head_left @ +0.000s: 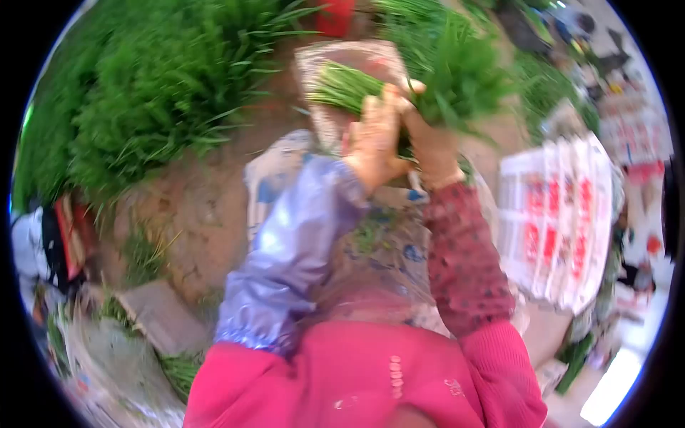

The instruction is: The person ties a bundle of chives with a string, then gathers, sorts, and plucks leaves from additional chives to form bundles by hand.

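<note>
A bunch of green stalks with feathery leaves (pixel 462 75) lies crosswise above a pale block-like stand (pixel 319 57). Its bare stalk ends (pixel 342 87) point left and its leafy tops point right. My right hand (pixel 434 146) is closed around the middle of the bunch, its fingertips partly hidden. Against the near side of the stalks rests my left hand (pixel 374 139), fingers stretched out and thumb spread away from them. Motion blurs both hands. A shiny lilac sleeve cover (pixel 285 250) is on my left arm, a dark red patterned one (pixel 467 257) on my right.
Heaped feathery greens (pixel 150 93) fill the upper left. More greens (pixel 549 89) lie at the upper right. Stacked white boxes with red print (pixel 556 221) stand close to my right arm. A brown flat piece (pixel 163 317) and plastic sheeting (pixel 118 357) lie lower left.
</note>
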Action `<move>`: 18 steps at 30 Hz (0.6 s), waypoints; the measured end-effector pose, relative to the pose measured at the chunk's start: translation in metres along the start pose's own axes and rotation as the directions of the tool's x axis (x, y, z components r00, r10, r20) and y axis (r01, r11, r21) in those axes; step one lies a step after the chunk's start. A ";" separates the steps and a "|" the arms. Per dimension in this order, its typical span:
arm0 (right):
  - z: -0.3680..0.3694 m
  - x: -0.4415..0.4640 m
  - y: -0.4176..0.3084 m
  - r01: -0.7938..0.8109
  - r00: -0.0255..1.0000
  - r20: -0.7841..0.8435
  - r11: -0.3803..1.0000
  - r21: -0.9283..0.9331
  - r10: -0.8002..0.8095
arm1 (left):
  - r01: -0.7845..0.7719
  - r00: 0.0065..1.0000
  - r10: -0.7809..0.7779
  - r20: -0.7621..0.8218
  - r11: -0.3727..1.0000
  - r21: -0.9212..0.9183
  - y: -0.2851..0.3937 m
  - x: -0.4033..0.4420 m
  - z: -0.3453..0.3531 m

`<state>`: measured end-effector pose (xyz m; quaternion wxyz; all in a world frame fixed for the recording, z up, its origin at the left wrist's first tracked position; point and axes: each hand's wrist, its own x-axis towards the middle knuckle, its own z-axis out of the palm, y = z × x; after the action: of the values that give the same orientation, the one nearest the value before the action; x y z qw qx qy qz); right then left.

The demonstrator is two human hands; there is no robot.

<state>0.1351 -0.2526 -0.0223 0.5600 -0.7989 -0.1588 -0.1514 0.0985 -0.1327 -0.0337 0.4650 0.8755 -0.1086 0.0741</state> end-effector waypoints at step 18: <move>-0.090 -0.044 -0.046 0.015 0.845 -0.506 0.939 0.344 0.172 | 0.329 0.283 0.417 0.864 0.804 -0.496 0.077 -0.093 -0.002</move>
<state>0.0699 -0.3269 0.0276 0.7152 -0.6250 0.0116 -0.3127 -0.0115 -0.1613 0.0070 0.5488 0.5419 -0.4075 -0.4891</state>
